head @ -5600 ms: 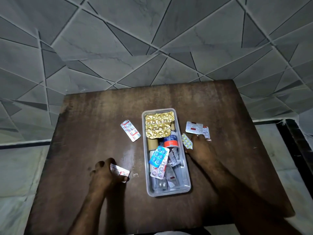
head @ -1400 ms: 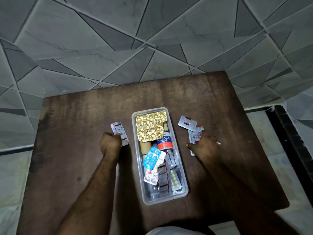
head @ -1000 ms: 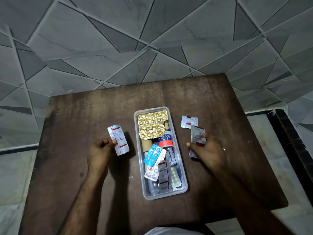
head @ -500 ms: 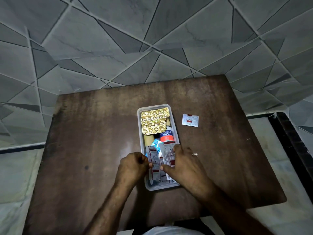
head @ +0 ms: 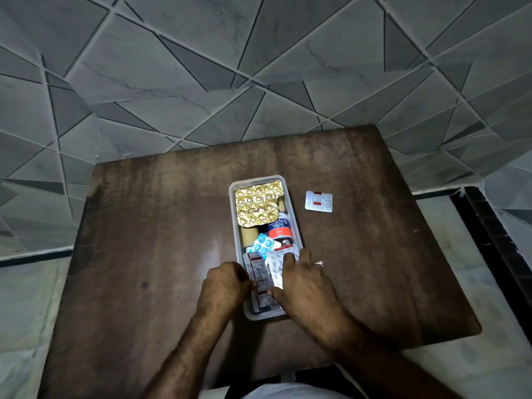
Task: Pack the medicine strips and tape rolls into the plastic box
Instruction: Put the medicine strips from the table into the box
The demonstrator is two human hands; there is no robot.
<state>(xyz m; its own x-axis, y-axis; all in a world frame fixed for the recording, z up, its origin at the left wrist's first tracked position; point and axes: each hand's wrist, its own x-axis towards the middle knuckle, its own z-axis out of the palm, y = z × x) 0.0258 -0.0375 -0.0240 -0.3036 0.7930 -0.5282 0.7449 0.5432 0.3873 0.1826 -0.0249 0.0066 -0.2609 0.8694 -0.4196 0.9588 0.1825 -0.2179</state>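
From above, a brown wooden desk [head: 149, 226] stands against a wall of grey angular tiles [head: 201, 67], and a clear plastic box [head: 234, 214] lies lengthwise about the middle of it, its short ends facing the far and near edges. At the box's far end a crumpled gold foil strip [head: 257, 203] covers most of the width; just nearer lie a roll marked adhesive tape [head: 279, 227] and a tan roll [head: 249, 236] side by side, with a strip of blue pills [head: 262, 245] leaning over them. Both hands are at the near end of the box. The left hand [head: 224, 286] pinches a red-and-white strip [head: 259, 272] by its edge, the strip lying inside along the left wall. The right hand [head: 305, 286], a ring [head: 319, 264] on one finger, grips a silver strip [head: 275, 264] between thumb and fingers, low over the other packs. One small white strip [head: 318, 201] lies flat on the desk, apart from the box, to the right of its far end.
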